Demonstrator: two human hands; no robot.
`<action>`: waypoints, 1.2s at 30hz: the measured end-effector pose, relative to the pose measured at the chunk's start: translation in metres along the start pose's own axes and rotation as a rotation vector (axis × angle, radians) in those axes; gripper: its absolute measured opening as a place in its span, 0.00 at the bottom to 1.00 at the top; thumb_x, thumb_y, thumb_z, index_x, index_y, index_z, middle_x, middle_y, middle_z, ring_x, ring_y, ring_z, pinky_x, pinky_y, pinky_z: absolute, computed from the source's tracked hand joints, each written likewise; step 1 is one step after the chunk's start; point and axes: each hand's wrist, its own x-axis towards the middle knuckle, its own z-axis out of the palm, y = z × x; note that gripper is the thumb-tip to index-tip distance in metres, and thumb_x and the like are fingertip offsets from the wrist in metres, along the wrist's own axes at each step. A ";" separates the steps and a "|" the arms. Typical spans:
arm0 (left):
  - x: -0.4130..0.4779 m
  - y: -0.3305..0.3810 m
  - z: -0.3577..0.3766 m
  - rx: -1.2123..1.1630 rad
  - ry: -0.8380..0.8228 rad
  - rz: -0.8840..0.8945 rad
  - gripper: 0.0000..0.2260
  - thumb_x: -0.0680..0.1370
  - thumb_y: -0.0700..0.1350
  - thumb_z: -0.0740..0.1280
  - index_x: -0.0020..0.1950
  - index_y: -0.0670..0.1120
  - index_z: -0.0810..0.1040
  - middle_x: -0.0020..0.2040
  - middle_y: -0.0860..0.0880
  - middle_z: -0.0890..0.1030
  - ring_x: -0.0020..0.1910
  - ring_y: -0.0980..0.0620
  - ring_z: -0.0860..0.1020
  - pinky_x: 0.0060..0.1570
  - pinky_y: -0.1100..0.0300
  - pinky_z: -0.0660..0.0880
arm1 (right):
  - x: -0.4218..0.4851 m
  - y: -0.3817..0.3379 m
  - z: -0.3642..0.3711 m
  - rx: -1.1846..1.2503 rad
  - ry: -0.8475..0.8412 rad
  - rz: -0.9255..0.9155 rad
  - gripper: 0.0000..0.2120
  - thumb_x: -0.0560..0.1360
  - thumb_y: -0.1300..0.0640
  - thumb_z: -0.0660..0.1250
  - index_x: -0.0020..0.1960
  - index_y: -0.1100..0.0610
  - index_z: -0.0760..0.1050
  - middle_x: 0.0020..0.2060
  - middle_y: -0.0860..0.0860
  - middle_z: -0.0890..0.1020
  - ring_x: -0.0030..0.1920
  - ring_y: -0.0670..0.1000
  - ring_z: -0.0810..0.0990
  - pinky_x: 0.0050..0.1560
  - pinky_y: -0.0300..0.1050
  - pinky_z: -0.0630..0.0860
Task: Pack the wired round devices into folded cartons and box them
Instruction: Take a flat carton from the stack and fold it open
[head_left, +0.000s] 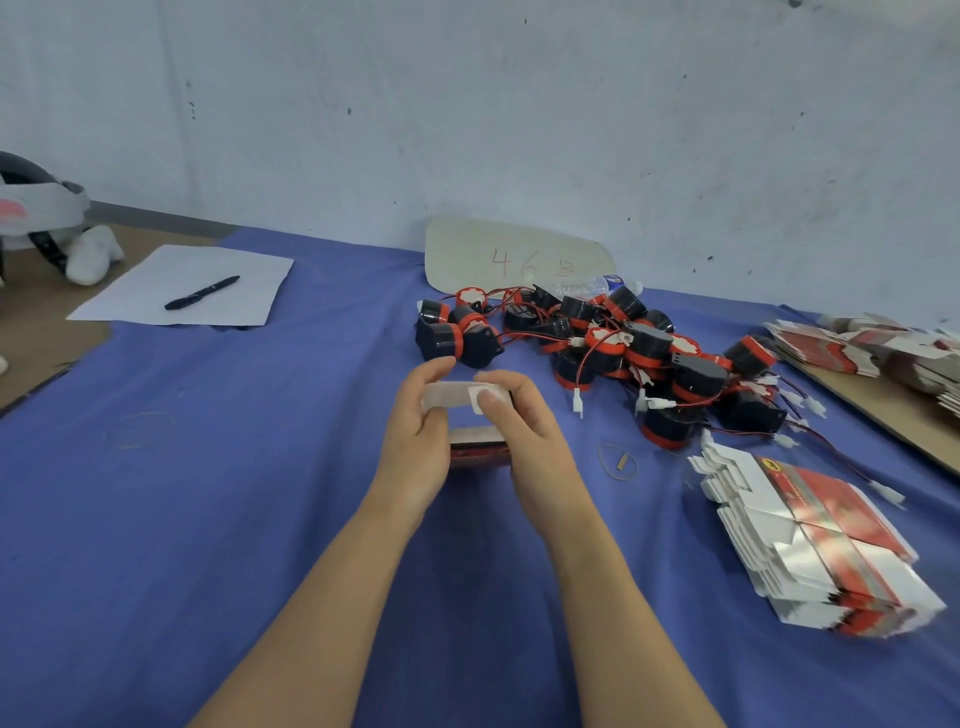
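The right thumb (489, 399) presses a small white tab down on the carton (478, 448), and the left fingers (435, 370) curl over the far edge of its long top flap (448, 394). Both the left hand (415, 436) and the right hand (524, 421) grip the carton, holding it just above the cloth (208, 519) at the middle of the table. Whether a device is already inside cannot be told; the hands hide the opening.

The closing looks half done, and the main risk is here. If the thumb pushes the tab in crooked, the flap could crease or spring back open. Squeezing the thin walls too hard may buckle them. If a device is inside, a wire left at the mouth would be pinched under the flap.

Further out, the devices (623, 353) lie in a heap to the far right with red and black leads crossing. Pulling one free would likely drag its neighbours along. The stack (821, 545) of flat cartons at the near right is fanned and glossy, so a careless grab could slide several off. A rubber band (616, 461) lies between the hands and the stack.
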 end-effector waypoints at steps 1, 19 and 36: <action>0.000 0.001 0.000 0.000 -0.003 0.001 0.23 0.79 0.32 0.52 0.60 0.58 0.73 0.62 0.58 0.73 0.61 0.60 0.70 0.55 0.71 0.68 | 0.000 0.000 0.000 0.006 -0.005 0.020 0.11 0.74 0.44 0.64 0.48 0.50 0.76 0.43 0.44 0.77 0.46 0.45 0.75 0.48 0.39 0.71; -0.001 -0.004 0.002 -0.138 -0.020 0.024 0.18 0.76 0.36 0.55 0.60 0.53 0.75 0.58 0.60 0.76 0.48 0.73 0.74 0.41 0.77 0.70 | 0.003 0.002 -0.003 -0.141 0.079 0.072 0.11 0.76 0.64 0.63 0.56 0.53 0.72 0.52 0.52 0.79 0.50 0.51 0.78 0.42 0.40 0.75; 0.007 -0.003 -0.003 -0.024 -0.048 -0.151 0.09 0.82 0.50 0.58 0.55 0.58 0.77 0.55 0.54 0.80 0.52 0.58 0.79 0.56 0.58 0.76 | 0.011 0.017 0.006 -0.203 0.299 0.000 0.40 0.77 0.58 0.67 0.78 0.51 0.45 0.76 0.43 0.51 0.74 0.43 0.58 0.69 0.47 0.68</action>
